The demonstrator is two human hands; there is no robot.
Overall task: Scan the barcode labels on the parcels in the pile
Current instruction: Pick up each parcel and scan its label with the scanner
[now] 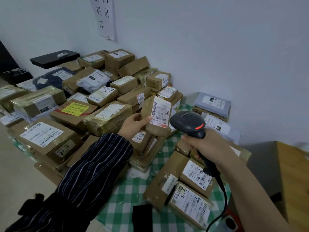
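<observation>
**Small parcel held up just left of the scanner head**

The pile of parcels [75, 114] spreads along the wall over a green checked cloth [130, 190]. Above its near edge, the left hand [132, 124] grips one small brown parcel [147, 111] from its left side, long axis upright and leaning slightly right. The scanner [187, 122], its handle clenched in the right hand [210, 144], sits just right of the parcel, near the lower corner of the label [161, 111]. The label runs along the parcel's length, so a small leftward turn probably suffices.
</observation>
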